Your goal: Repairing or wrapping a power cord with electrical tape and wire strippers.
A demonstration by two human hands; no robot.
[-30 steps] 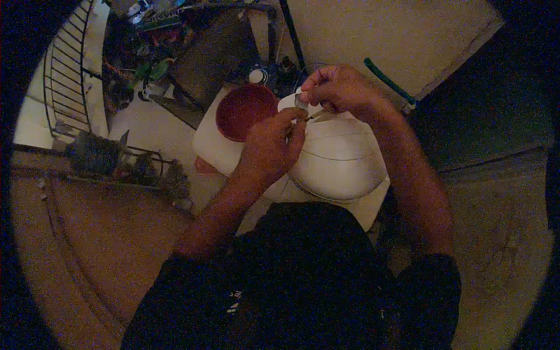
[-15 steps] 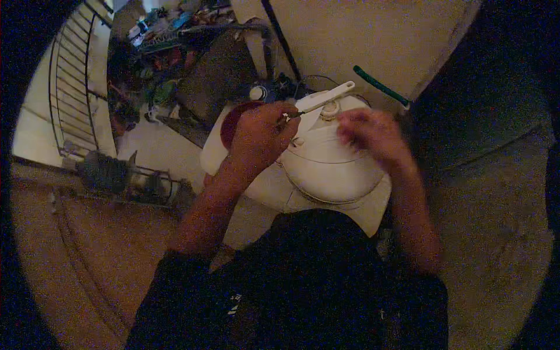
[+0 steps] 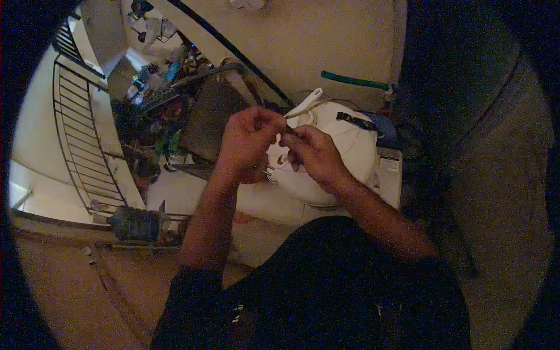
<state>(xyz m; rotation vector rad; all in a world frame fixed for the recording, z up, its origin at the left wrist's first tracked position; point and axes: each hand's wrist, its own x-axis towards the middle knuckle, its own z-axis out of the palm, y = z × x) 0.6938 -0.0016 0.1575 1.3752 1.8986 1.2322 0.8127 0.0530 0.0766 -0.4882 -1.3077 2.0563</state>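
My left hand (image 3: 248,140) and my right hand (image 3: 316,153) meet over a rounded white casing (image 3: 356,154). Their fingertips pinch together around something small and dark, too dim to name. Behind the fingers, a long white handle (image 3: 306,102) with a hole at its end slants up to the right. Below the left fingers, two thin metal prongs (image 3: 269,172) stick out; what they belong to is hidden. A black strip-like piece (image 3: 356,121) lies on the casing's far right side.
Beyond the casing is a green tube (image 3: 353,80) near the pale wall (image 3: 326,41). Cluttered items (image 3: 169,108) fill the far left, with a black railing (image 3: 81,128) past them. A dark bluish container (image 3: 137,223) stands at left.
My right hand has come left from over the casing to meet my left hand at the small dark thing. The view has shifted, and the black piece on the casing now shows.
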